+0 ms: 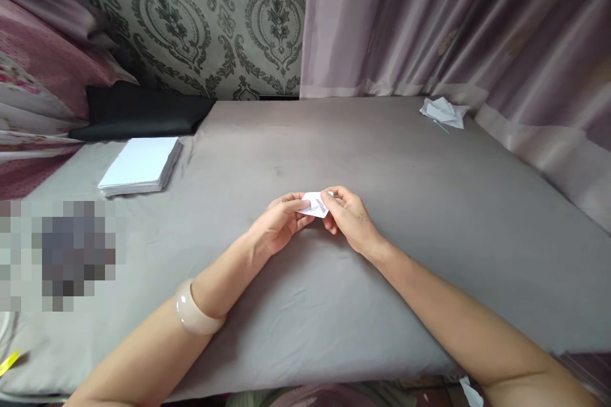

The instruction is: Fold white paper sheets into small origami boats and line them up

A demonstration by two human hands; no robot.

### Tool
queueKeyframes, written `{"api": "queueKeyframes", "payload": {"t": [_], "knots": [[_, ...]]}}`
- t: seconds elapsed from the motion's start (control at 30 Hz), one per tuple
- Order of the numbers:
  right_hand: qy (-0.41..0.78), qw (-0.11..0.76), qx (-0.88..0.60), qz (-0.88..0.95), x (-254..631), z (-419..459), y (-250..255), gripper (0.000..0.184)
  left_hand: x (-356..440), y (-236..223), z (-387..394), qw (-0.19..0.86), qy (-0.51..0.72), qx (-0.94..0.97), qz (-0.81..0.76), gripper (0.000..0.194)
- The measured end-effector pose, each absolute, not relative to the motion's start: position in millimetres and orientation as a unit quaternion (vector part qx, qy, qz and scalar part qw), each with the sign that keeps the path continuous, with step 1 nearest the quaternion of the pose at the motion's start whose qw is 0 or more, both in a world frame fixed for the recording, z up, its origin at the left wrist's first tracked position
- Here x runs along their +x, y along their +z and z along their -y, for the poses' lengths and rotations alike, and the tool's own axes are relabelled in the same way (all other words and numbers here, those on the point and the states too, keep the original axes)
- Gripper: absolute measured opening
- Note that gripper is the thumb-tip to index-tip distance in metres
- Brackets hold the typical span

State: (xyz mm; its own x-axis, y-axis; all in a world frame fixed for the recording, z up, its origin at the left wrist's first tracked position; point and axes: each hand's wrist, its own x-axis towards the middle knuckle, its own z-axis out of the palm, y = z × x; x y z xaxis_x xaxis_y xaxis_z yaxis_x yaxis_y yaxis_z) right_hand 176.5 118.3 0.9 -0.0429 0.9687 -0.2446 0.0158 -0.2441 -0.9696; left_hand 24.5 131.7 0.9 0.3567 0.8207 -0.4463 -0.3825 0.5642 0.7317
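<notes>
A small piece of folded white paper (pixel 312 197) is held up between both hands, above the grey cloth near the middle of the view. My left hand (pixel 281 221) pinches its left end, thumb on top and fingers beneath. On the right end, the thumb and fingers of my right hand (pixel 351 216) close on the same paper, its other fingers curled under. A small grey shape, perhaps a shadow or a fold, shows on the paper by the right thumb. A pale bangle (pixel 193 311) circles the left forearm.
A stack of white paper (pixel 140 164) lies at the left, before a black sheet (pixel 143 111). Crumpled or folded white papers (pixel 443 112) with a thin bluish stick rest at the far right corner. A yellow item (pixel 9 362) sits at lower left. Curtains (pixel 382 19) border the grey-covered surface.
</notes>
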Motion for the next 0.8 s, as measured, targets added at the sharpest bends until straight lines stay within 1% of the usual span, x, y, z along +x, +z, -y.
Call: {"api": "queueKeyframes", "payload": {"t": [0.1,0.17,0.33,0.5,0.6,0.7,0.8], "knots": [[0.599,0.438,-0.513,0.432,176.3,-114.9,4.5,0.031,24.5,2.6,-132.2,0.767,0.423,0.243,-0.417,0.015],[0.61,0.45,-0.5,0.417,175.5,-113.3,6.5,0.034,25.3,3.6,-131.6,0.752,0.45,0.247,-0.414,0.016],[0.59,0.47,-0.515,0.408,175.3,-113.6,8.6,0.026,26.6,4.5,-129.6,0.753,0.454,0.271,-0.391,0.02],[0.568,0.444,-0.528,0.45,181.7,-114.2,9.0,0.018,24.2,6.1,-129.0,0.775,0.414,0.284,-0.383,0.014],[0.556,0.423,-0.522,0.49,186.4,-115.2,8.8,0.01,23.1,4.9,-128.5,0.765,0.381,0.33,-0.401,0.016],[0.554,0.408,-0.51,0.516,189.5,-117.0,8.6,0.012,23.0,2.5,-127.9,0.76,0.358,0.37,-0.396,0.02],[0.58,0.416,-0.512,0.479,190.7,-118.8,8.7,0.016,23.8,1.5,-127.6,0.748,0.378,0.373,-0.398,0.02]]}}
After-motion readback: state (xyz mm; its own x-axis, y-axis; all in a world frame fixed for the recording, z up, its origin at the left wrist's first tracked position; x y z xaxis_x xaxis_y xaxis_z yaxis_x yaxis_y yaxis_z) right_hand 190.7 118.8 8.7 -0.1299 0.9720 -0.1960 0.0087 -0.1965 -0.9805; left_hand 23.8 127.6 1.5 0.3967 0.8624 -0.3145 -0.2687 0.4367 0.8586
